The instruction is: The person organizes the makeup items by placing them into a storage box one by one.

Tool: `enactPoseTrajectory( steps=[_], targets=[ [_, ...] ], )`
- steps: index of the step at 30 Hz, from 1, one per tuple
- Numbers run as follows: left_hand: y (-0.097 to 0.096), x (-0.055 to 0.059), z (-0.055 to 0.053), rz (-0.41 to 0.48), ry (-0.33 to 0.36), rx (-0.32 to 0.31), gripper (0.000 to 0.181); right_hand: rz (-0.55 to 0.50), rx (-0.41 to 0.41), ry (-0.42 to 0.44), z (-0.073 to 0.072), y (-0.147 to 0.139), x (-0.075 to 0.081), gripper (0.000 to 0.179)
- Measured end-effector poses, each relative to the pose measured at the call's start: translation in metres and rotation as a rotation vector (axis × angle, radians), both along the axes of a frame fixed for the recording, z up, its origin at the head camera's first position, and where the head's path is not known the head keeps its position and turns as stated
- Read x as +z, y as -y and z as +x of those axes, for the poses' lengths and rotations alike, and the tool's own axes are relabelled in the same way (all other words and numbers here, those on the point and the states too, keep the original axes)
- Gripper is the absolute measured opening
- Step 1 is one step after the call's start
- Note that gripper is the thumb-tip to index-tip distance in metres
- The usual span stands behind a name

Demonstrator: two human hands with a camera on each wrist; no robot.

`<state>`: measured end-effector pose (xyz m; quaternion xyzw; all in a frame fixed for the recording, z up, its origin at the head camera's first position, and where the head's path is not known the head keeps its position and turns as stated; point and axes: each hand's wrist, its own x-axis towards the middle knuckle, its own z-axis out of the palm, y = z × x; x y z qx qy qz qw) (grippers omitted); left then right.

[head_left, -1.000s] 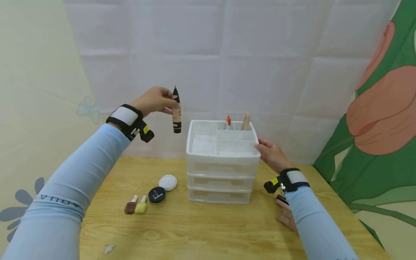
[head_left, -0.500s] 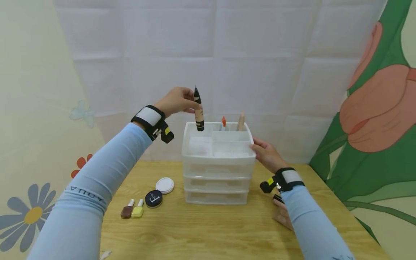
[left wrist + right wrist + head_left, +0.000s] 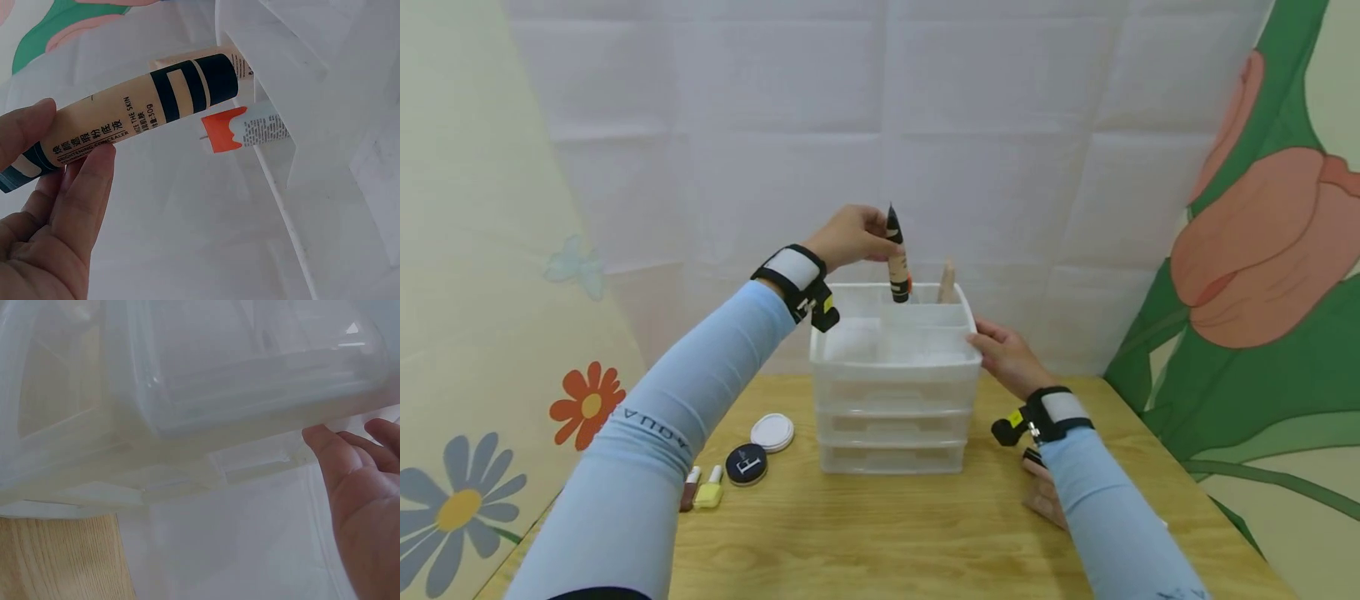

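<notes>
My left hand pinches a beige and black concealer tube between thumb and fingers. The tube hangs nearly upright over the back of a white plastic drawer organizer, pointed black end up. In the left wrist view its black cap lies close to an orange-ended white tube standing in a back compartment. A beige tube stands in the back right compartment. My right hand holds the organizer's right rim, thumb toward the front; in the right wrist view its fingertips are at the rim's underside.
On the wooden table, left of the organizer, lie a white round puff or lid, a black round compact and two nail polish bottles, one yellow, one dark red. A beige item lies partly under my right forearm.
My left hand has carried the concealer tube rightward, from left of the organizer to over its back compartments. The right hand stays on the rim. The head view has shifted slightly.
</notes>
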<state>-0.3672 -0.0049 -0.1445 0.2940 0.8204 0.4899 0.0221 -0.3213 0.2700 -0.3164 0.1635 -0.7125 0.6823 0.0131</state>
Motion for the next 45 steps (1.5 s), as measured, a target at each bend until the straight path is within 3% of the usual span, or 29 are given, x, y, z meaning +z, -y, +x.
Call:
enactPoseTrajectory(
  steps=[9, 18, 25, 34, 45],
  targets=[
    [-0.023, -0.011, -0.005, -0.05, -0.019, -0.01, 0.03, -0.002, -0.016, 0.008, 0.001, 0.005, 0.001, 0.055],
    [-0.033, -0.028, -0.009, -0.112, -0.019, 0.002, 0.033, 0.032, -0.017, 0.023, 0.002, 0.007, 0.0, 0.054],
    [-0.039, -0.036, -0.012, -0.185, -0.057, -0.002, 0.032, 0.027, -0.033, 0.027, 0.002, 0.009, 0.0, 0.054],
    [-0.044, -0.047, -0.014, -0.155, 0.0, -0.019, 0.031, 0.03, -0.042, 0.022, 0.005, 0.012, 0.002, 0.054],
    [-0.045, -0.052, -0.011, -0.155, 0.016, -0.015, 0.035, 0.035, -0.039, 0.024, 0.003, 0.011, 0.001, 0.054]
  ],
)
